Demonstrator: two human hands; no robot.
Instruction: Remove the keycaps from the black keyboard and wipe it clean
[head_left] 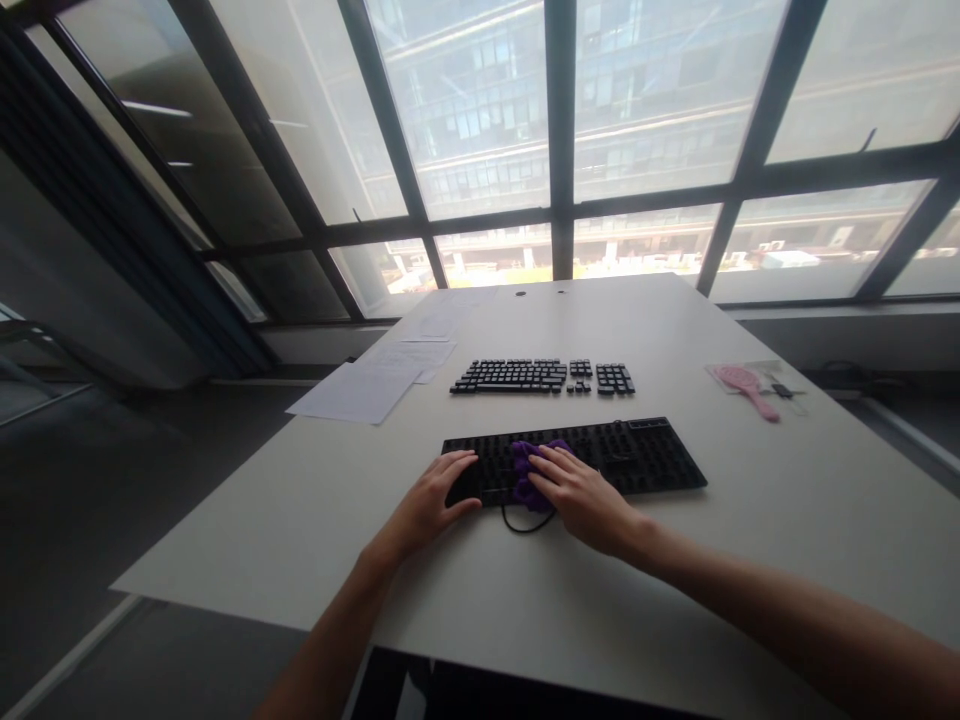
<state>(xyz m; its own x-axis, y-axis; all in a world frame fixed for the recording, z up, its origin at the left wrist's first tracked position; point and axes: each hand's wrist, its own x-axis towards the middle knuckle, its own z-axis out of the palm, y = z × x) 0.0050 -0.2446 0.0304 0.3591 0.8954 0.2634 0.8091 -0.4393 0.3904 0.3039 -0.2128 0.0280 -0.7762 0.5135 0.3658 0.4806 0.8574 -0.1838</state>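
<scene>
A black keyboard base lies on the white table in front of me, and its key positions look bare of caps. My left hand grips its left end, fingers over the top and thumb at the front edge. Bunched under the fingers of my right hand is a purple cloth, pressed on the keyboard left of its middle. A black cable loops out from the near edge. Beyond the keyboard, loose black keycaps are laid out in keyboard order.
Several white paper sheets lie along the table's left side. To the right, a pink brush and a small dark tool rest on clear plastic. The white table reaches towards large windows. Something black shows below its near edge.
</scene>
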